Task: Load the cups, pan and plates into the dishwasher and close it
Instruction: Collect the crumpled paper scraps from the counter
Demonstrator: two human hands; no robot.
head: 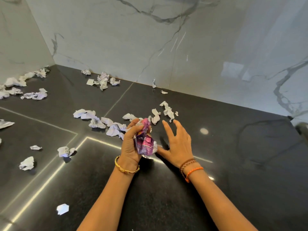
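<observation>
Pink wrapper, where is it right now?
In the head view, the crumpled pink wrapper sits center frame, gripped in the left hand above the dark countertop, with the spread right hand just beside it and paper scraps behind.

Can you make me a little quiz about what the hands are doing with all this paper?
1. True or false: the left hand grips a pink and purple wrapper.
2. Is the right hand A) curled round a paper scrap, B) spread open and holding nothing, or C) out of sight?
3. What lies scattered over the dark countertop?

Key: 1 true. 2 B. 3 crumpled white paper scraps.
</observation>
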